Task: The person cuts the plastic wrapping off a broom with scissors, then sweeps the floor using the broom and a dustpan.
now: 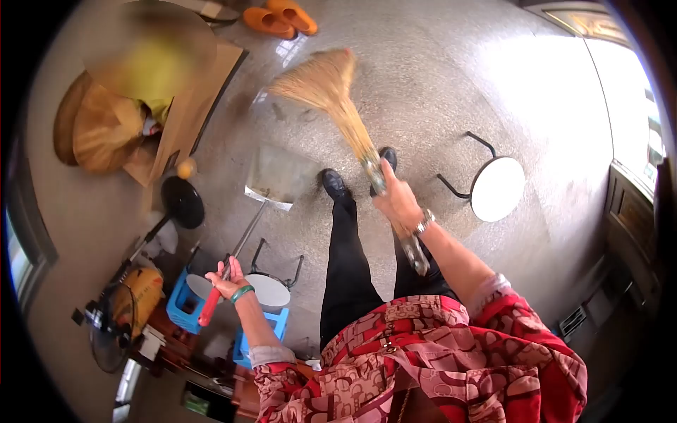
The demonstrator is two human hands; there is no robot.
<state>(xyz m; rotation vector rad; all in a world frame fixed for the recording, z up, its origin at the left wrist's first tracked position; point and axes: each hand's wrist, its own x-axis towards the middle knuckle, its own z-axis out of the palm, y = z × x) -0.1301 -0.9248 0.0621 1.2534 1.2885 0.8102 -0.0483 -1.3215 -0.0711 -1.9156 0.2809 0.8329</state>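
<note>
My right hand (396, 202) is wrapped round the handle of a straw broom (340, 109), whose bristles fan out to the upper left over the floor. The handle's lower end sticks out below my wrist. My left hand (227, 278) grips the red handle of a long-handled dustpan (285, 173), with the fingers only partly curled. Its pale, wide pan lies out in front, left of my shoes. The broom's bristles are apart from the pan, farther forward. Whether they touch the floor I cannot tell.
A white round stool (498, 189) stands at right. Another stool (268, 290) and blue plastic stools (185, 310) are near my left hand. A fan (182, 202) stands at left. Beyond it are cardboard (190, 116) and a blurred person (151, 63). Orange slippers (281, 20) lie ahead.
</note>
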